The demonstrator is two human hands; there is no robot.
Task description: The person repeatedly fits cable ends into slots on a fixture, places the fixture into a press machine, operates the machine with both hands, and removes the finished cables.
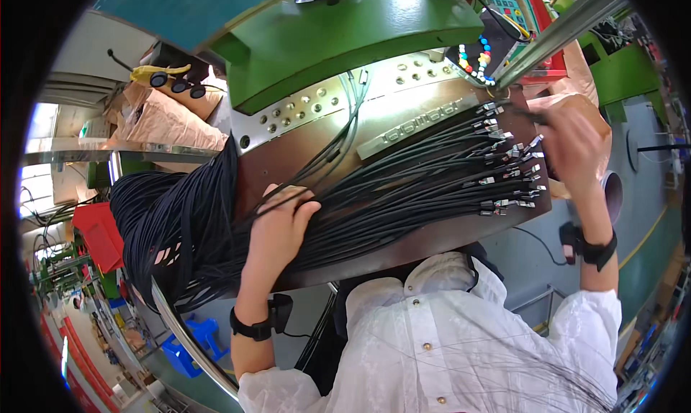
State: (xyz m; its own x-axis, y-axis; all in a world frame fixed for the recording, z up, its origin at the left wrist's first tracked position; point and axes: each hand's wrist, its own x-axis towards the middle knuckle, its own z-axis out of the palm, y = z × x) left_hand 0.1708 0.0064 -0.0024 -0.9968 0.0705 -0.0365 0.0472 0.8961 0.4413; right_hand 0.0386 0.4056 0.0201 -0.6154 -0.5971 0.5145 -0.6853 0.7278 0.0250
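Observation:
A thick bundle of black cables (403, 190) lies across the brown table top, its metal-tipped plug ends (512, 172) fanned out at the right. My left hand (281, 226) rests on the bundle with curled fingers, closed round one or more black cables; the exact number is hidden. From near that hand a few cables (331, 154) run up toward the green machine, their pale ends (354, 82) on the metal plate. My right hand (574, 143) is off to the right, beside the plug ends. Motion smears its fingers, and whether it holds anything does not show.
The green press-like machine (360, 38) stands over a perforated metal plate (309, 103). A slotted metal block (417, 128) lies between machine and bundle. Long cable coils (173, 211) hang over the table's left end. A metal post (561, 35) rises at upper right, near a beaded string (475, 67).

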